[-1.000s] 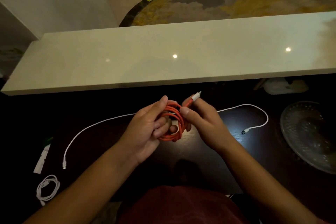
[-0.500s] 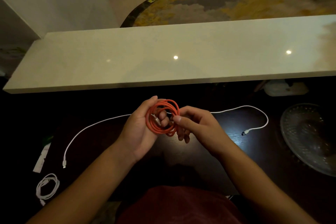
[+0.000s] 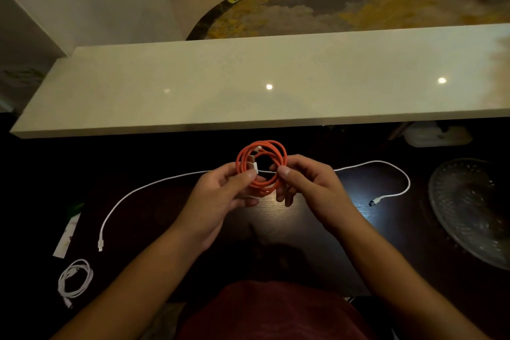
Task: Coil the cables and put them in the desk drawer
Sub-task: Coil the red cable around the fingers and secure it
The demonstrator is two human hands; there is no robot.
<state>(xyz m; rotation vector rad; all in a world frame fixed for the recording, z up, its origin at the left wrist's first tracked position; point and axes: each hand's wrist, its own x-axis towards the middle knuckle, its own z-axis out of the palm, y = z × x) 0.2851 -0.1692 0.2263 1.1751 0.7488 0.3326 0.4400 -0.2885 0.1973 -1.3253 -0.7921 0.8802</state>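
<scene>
An orange cable is wound into a small round coil with its white plugs tucked inside the ring. My left hand pinches the coil's left side between thumb and fingers. My right hand pinches its right side. The coil hangs upright above the dark desk. A long white cable lies uncoiled across the desk behind my hands, with one plug at the left front and the other at the right. A small coiled white cable lies at the desk's front left. No drawer is visible.
A pale stone counter runs across above the desk's far side. A clear glass dish sits at the right. A white paper strip lies at the left edge, and a pale object sits in shadow at the far right.
The loose plug end that my right hand held up has been tucked into the orange coil. Both hands now hold the finished ring by its sides, raised slightly.
</scene>
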